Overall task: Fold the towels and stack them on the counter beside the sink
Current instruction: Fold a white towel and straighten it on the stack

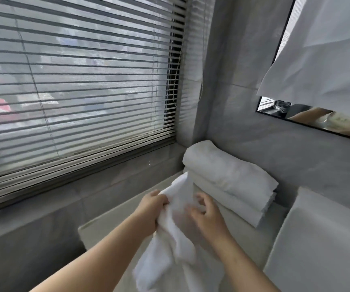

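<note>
"Towel (167, 247) on the way to the pile: a rope of white cloth, held above the near edge of the counter (111, 228) between a person's two hands, its loose end hanging out of sight below. Why is it bunched like that?"

"The left hand (153, 209) has its fingers wrapped tight round a gathered handful. I'd say that anchors one end while an edge is found. The right hand (208, 218) is just beside it, fingers bent and a little apart, against the fabric. It is blurred, so I cannot tell whether they pinch anything."

"So the folding proper hasn't begun?"

"Not on this one, by my reading. No straight edge or flat panel shows anywhere in it."

"And the finished ones?"

"Farther back, a folded stack (228, 178) lies on the same counter, pushed into the corner where the grey wall (275, 154) meets the window ledge, with the rounded folds facing us. I'd guess it sits there to keep from sliding and to leave the front of the counter free for folding. I see at least two layers and can't count more."

"Is that the sink on the right?"

"A white basin (321, 239), so I judge yes. It is just beside the stack, which puts the pile where the task wants it."

"And beyond that?"

"A mirror (275, 108) on the wall has a pale cloth (325, 49) draped over most of it. To the left, slatted blinds (75, 81) are lowered across the window."
</note>
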`<state>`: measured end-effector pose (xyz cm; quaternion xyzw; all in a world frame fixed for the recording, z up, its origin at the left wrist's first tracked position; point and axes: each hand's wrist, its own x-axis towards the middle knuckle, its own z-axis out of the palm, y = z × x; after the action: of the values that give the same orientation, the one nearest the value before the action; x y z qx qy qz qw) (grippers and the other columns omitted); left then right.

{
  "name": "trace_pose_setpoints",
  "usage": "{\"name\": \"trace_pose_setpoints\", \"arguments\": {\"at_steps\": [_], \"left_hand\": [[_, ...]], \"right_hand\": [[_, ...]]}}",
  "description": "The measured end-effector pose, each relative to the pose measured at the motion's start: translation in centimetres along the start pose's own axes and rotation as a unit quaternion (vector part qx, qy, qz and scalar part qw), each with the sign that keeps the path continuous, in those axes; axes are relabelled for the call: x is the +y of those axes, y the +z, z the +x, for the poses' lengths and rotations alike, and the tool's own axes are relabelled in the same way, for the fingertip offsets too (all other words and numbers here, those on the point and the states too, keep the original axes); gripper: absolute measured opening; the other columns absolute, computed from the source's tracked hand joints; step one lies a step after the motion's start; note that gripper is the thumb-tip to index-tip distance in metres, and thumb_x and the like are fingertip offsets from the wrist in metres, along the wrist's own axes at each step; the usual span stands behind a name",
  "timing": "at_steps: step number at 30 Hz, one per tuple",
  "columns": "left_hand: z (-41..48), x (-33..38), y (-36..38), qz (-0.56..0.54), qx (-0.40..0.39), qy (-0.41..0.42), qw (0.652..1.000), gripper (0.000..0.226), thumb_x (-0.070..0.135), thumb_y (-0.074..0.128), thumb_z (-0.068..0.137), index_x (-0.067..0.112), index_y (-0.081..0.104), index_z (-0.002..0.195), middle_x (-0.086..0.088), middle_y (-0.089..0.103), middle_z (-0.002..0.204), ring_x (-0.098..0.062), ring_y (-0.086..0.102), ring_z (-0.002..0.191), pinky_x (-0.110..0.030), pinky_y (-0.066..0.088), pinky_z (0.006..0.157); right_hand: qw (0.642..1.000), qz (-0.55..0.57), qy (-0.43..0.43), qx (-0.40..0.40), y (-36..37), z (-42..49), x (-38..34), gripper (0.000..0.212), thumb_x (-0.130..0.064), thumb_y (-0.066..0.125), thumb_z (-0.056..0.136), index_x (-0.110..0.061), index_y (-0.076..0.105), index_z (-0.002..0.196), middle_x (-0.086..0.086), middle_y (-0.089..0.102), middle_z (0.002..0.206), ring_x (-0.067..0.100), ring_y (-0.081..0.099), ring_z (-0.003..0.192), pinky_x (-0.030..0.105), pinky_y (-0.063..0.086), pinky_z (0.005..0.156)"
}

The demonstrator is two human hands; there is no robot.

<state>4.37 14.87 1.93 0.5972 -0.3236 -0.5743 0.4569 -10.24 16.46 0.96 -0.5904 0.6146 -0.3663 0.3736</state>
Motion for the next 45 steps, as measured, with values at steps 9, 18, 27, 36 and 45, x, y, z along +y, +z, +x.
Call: {"name": "trace_pose_setpoints", "arguments": {"at_steps": [9, 18, 27, 36, 45], "left_hand": [[1.9, 4.2, -2.3, -0.044, -0.027, 0.081, 0.995, 0.025, -0.008, 0.038, 0.080, 0.010, 0.053, 0.070, -0.010, 0.048, 0.063, -0.022, 0.044, 0.057, -0.029, 0.038, 0.056], [3.3, 5.4, -2.2, -0.161, -0.060, -0.018, 0.985, 0.017, 0.005, 0.041, 0.081, 0.012, 0.050, 0.068, -0.006, 0.051, 0.065, -0.023, 0.049, 0.059, -0.028, 0.043, 0.059], [4.4, 4.6, -1.0, -0.161, -0.178, -0.061, 0.969, 0.029, 0.029, 0.053, 0.093, 0.007, 0.063, 0.107, -0.013, 0.071, 0.086, -0.024, 0.070, 0.072, -0.032, 0.057, 0.060], [7.9, 3.1, -2.6, -0.028, -0.029, -0.145, 0.989, 0.017, 0.019, 0.056, 0.092, 0.004, 0.059, 0.101, -0.016, 0.066, 0.097, -0.030, 0.063, 0.084, -0.043, 0.052, 0.078], [7.7, -0.3, -2.0, 0.197, 0.135, 0.104, 0.966, 0.030, 0.008, 0.044, 0.089, 0.017, 0.047, 0.117, -0.009, 0.056, 0.113, -0.028, 0.051, 0.097, -0.031, 0.040, 0.079]], "right_hand": [[0.982, -0.179, -0.031, -0.051, 1.7, 1.7, -1.8, 0.037, -0.061, 0.064, 0.073, -0.027, 0.065, 0.088, -0.010, 0.068, 0.093, 0.015, 0.062, 0.094, 0.036, 0.049, 0.086], [0.996, 0.016, 0.093, -0.004, 0.5, 4.2, 0.9, 0.026, -0.053, 0.054, 0.085, -0.028, 0.059, 0.082, -0.011, 0.062, 0.071, 0.005, 0.055, 0.063, 0.021, 0.041, 0.062], [0.975, 0.199, 0.076, 0.058, -0.4, 4.5, 0.8, 0.017, -0.028, 0.060, 0.068, -0.014, 0.059, 0.077, 0.001, 0.059, 0.074, 0.013, 0.050, 0.067, 0.024, 0.039, 0.060], [0.973, 0.130, -0.065, 0.179, -3.7, 5.4, -1.3, 0.035, -0.023, 0.057, 0.091, -0.010, 0.040, 0.064, 0.003, 0.036, 0.061, 0.015, 0.035, 0.059, 0.025, 0.029, 0.052], [0.964, -0.192, 0.020, 0.181, -2.9, 6.0, 0.3, 0.046, -0.029, 0.061, 0.073, -0.024, 0.049, 0.117, 0.000, 0.049, 0.122, 0.028, 0.047, 0.112, 0.039, 0.038, 0.092]]}}
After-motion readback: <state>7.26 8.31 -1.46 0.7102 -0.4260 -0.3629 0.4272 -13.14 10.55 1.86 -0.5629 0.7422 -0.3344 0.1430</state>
